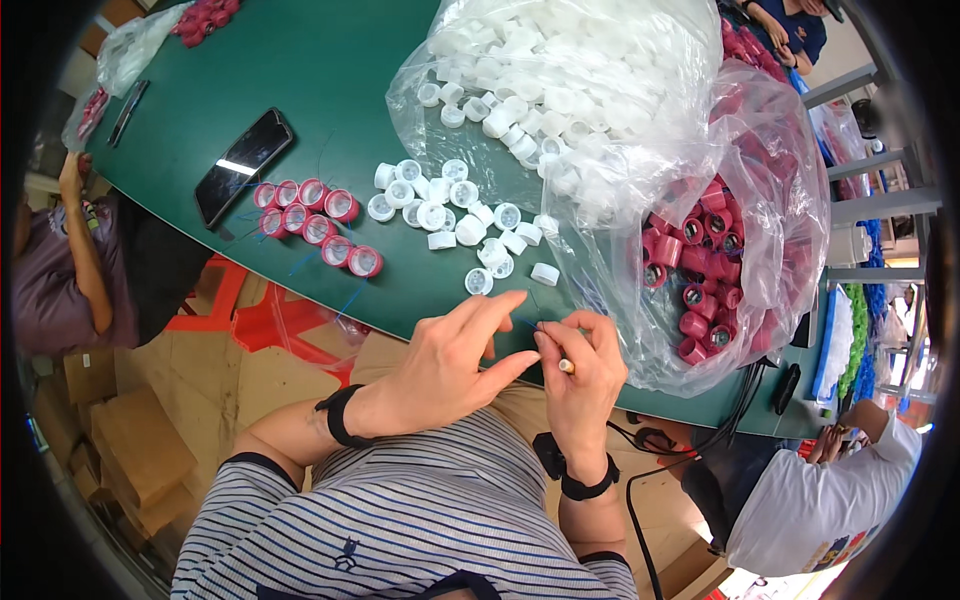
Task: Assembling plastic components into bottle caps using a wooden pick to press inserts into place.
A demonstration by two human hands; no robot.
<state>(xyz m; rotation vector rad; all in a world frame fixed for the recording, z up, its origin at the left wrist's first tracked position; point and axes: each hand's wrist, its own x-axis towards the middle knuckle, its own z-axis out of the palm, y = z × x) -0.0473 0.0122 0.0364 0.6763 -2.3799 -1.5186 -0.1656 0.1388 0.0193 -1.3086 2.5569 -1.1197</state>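
My right hand (585,385) is closed in a pinch near the table's front edge. Out of its grip pokes a thin stick with a pale, round end (567,366); the rest of it is hidden by the fingers. Beside it, my left hand (455,350) holds nothing, its thumb and forefinger stretched apart. Just beyond my hands lie loose white plastic caps (432,216). To the left, pink caps (319,229) stand in rough rows, with thin blue wires (352,298) trailing from them.
A clear bag of white caps (560,60) and another of pink caps (700,260) cover the right of the green table (330,60). A phone (243,167) and a pen (128,113) lie at left. Other people sit around; a red stool (270,320) stands below.
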